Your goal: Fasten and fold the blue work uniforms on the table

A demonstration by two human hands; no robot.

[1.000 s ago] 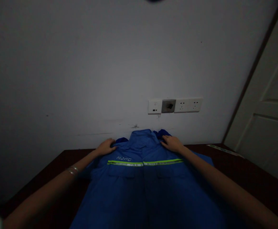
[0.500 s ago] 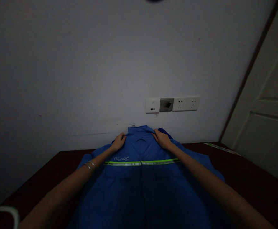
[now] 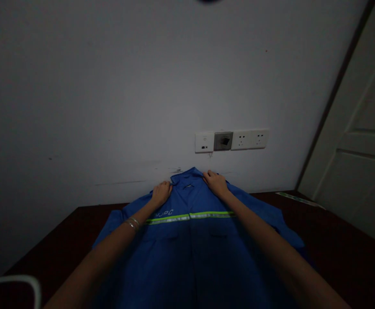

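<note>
A blue work jacket (image 3: 187, 240) lies spread out front side up, its collar toward the wall. A yellow-green and silver reflective strip (image 3: 206, 215) crosses its chest, with pale letters above it on the left. My left hand (image 3: 162, 192) is closed on the cloth at the left side of the collar (image 3: 187, 175); a bracelet circles that wrist. On the collar's right side, my right hand (image 3: 215, 182) grips the fabric with bent fingers. Both forearms cover parts of the sleeves, and the jacket's lower part fades into shadow.
Beneath the jacket is a dark reddish-brown surface (image 3: 61, 231). Behind it rises a pale wall (image 3: 110, 94) with a row of sockets and switches (image 3: 248, 139). A panelled door (image 3: 364, 171) stands at right. A patterned strip (image 3: 300, 200) lies near it; a white curved object (image 3: 16, 279) shows lower left.
My left hand has shifted slightly right, my right hand slightly left and up. The collar has tilted, its left side lower, and the dark blue cloth behind the right shoulder is mostly covered.
</note>
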